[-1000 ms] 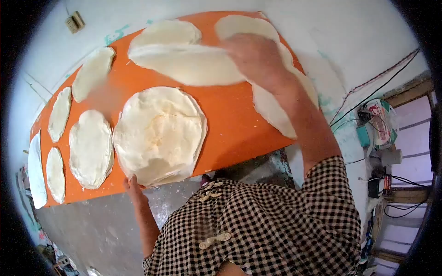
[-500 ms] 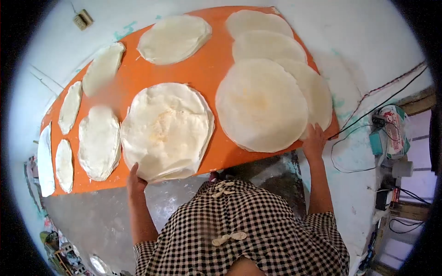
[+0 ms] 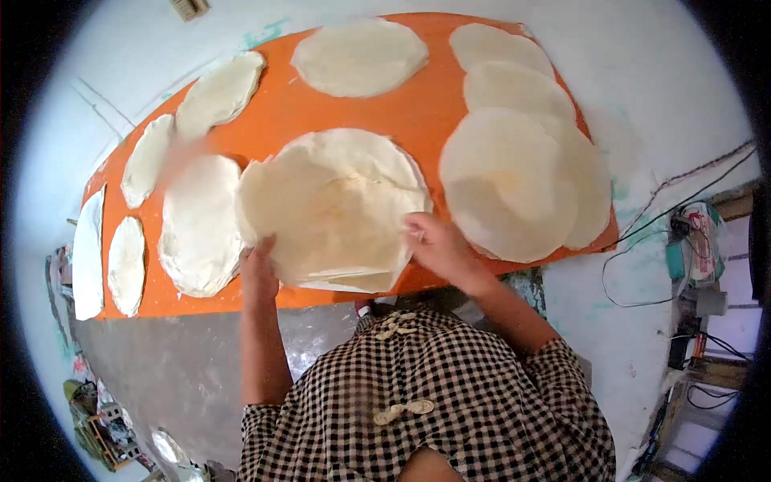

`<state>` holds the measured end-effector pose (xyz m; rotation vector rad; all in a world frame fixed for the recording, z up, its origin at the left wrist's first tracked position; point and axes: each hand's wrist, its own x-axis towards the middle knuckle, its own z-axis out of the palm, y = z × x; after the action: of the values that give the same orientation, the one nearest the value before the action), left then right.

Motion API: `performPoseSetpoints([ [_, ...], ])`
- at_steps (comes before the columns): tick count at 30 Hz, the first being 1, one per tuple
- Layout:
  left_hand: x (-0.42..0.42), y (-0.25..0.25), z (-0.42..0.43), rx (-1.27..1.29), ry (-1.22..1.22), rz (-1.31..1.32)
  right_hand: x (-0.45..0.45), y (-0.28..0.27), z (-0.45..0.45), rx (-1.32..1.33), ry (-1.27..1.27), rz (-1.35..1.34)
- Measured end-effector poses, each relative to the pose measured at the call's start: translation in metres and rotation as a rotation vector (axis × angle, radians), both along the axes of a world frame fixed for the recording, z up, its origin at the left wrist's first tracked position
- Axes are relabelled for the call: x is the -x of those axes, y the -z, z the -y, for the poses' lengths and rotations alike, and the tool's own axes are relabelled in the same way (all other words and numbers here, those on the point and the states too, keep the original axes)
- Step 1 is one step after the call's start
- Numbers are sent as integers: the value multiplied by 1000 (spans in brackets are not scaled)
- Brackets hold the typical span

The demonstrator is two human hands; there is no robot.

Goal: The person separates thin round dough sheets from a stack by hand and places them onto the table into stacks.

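A thin round flatbread (image 3: 321,217) lies tilted over the middle stack of flatbreads (image 3: 369,153), its left part jutting past the stack's edge. My left hand (image 3: 260,271) grips its lower left edge, thumb on top and the fingers hidden beneath. At the stack's right edge my right hand (image 3: 442,247) is closed in a pinch on the flatbread's edge; the fingertips are partly blurred. Close by on the right, another pile of flatbreads (image 3: 510,185) overlaps further round sheets. An oval-looking stack (image 3: 201,233) stands just left of my left hand.
An orange table (image 3: 265,128) carries several more flatbread stacks, including a back stack (image 3: 359,56) and narrow-looking ones at far left (image 3: 127,265). Black cables (image 3: 683,181) run along the right wall. Grey floor (image 3: 177,353) shows below the table's front edge.
My right hand has left the right pile and come to the middle stack's right edge. A flatbread there has shifted to the left with my left hand. The view has turned slightly left.
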<state>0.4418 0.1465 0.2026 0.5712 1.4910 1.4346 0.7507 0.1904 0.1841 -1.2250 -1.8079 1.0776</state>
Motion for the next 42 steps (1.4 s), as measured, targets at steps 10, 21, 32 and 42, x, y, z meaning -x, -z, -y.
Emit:
performPoseSetpoints([
  [10, 37, 12, 4, -33, 83, 453, 132, -10, 12, -103, -438, 81],
  [21, 21, 13, 24, -132, 386, 642, 124, -10, 16, -21, -298, 60],
  [32, -11, 4, 32, -133, 285, 468, 103, -5, 10, 193, -436, 42],
  [42, -28, 18, 41, 72, 1, 221, 118, 18, 27, -247, -244, 242],
])
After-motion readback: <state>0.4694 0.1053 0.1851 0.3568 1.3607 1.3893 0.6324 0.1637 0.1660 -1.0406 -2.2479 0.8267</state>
